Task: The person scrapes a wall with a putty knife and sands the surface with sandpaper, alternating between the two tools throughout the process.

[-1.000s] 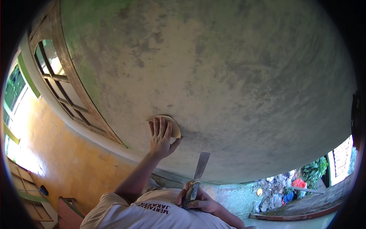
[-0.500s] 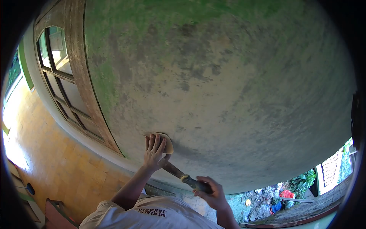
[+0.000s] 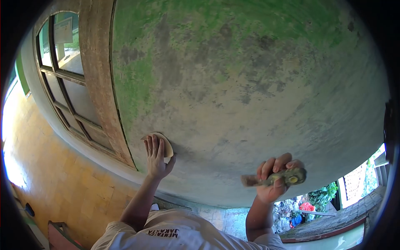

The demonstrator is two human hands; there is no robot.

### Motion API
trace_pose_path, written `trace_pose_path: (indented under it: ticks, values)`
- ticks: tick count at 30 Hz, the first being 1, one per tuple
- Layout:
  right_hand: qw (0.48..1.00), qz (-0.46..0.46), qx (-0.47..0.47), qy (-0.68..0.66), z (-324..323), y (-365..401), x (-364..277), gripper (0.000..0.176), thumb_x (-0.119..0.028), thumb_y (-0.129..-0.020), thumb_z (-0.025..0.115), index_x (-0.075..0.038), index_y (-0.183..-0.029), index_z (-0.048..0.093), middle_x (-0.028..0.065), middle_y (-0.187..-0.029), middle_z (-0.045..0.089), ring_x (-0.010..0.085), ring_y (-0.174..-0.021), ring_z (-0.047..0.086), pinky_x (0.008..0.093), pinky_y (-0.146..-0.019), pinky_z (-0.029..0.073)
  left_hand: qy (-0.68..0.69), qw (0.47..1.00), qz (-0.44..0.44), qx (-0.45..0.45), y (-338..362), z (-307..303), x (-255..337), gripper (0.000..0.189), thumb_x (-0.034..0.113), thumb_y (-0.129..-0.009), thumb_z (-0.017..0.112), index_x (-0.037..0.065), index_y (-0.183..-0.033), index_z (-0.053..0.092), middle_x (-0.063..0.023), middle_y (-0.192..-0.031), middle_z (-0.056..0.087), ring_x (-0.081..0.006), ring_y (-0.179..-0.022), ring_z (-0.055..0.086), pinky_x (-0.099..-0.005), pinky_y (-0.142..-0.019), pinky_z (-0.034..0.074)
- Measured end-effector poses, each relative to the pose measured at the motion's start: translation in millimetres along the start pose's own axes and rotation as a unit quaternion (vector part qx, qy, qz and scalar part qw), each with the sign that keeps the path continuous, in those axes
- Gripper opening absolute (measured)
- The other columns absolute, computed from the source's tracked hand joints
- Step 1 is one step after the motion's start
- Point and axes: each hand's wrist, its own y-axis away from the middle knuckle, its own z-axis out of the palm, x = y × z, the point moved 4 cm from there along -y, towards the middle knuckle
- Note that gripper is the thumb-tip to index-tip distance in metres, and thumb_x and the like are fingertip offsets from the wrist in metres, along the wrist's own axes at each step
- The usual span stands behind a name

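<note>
My left hand [image 3: 156, 160] presses a pale, thin, rounded sheet [image 3: 167, 146] flat against the wall [image 3: 216, 108], its fingers stretched over the sheet. The wall is grey and beige plaster with worn green paint toward the top. Off to the right, my right hand [image 3: 273, 179] is raised with its fingers wrapped round a worn, stained handled tool [image 3: 293, 177]. The tool's short brown end [image 3: 250, 180] points left, apart from the wall sheet; its exact shape is blurred.
A wooden-framed window [image 3: 68, 83] borders the wall on the left. Below it lies a yellow-orange tiled floor [image 3: 71, 179]. At the lower right are a red bag [image 3: 307, 206], green plants [image 3: 325, 196], a heap of litter and a low ledge [image 3: 333, 227].
My left hand and the sheet have shifted left and slightly up along the wall. My right hand has swung up and right with the tool, away from my left hand. The view has shifted.
</note>
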Motion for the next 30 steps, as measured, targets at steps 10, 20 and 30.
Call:
trace_pose_path:
  ticks: [10, 20, 30]
  values:
    - [0.946, -0.316, -0.030, -0.063, 60.9, -57.4, -43.0, 0.013, -0.018, -0.095, 0.048, -0.013, -0.100, 0.038, 0.0001, -0.063, 0.038, 0.0093, -0.046, 0.036, 0.0279, -0.050, 0.037, 0.033, 0.999, -0.010, 0.033, -3.9, 4.7, -8.5, 0.082, 0.020, -0.077, 0.066, 0.002, -0.143, 0.021, -0.0294, -0.147, 0.017, -0.0515, -0.135, 0.011, -0.0625, -0.107, 0.009]
    - [0.929, -0.358, -0.013, -0.095, 71.3, -64.9, -24.8, 0.011, -0.019, -0.097, 0.044, -0.014, -0.091, 0.036, 0.0008, -0.060, 0.041, 0.0086, -0.046, 0.034, 0.0269, -0.047, 0.033, 0.042, 0.999, -0.016, -0.002, -4.4, -1.8, -9.7, 0.081, 0.021, -0.078, 0.066, 0.002, -0.142, 0.022, -0.0288, -0.147, 0.017, -0.0508, -0.135, 0.011, -0.0630, -0.106, 0.008]
    - [0.927, -0.368, -0.011, -0.076, 56.0, -63.5, -29.6, 0.017, -0.027, -0.099, 0.038, -0.014, -0.088, 0.040, 0.0005, -0.064, 0.041, 0.0079, -0.046, 0.036, 0.0261, -0.046, 0.033, 0.035, 0.999, -0.014, 0.004, -3.0, 4.1, -10.9, 0.084, 0.022, -0.077, 0.067, 0.002, -0.143, 0.019, -0.0287, -0.148, 0.014, -0.0519, -0.135, 0.009, -0.0634, -0.106, 0.008]
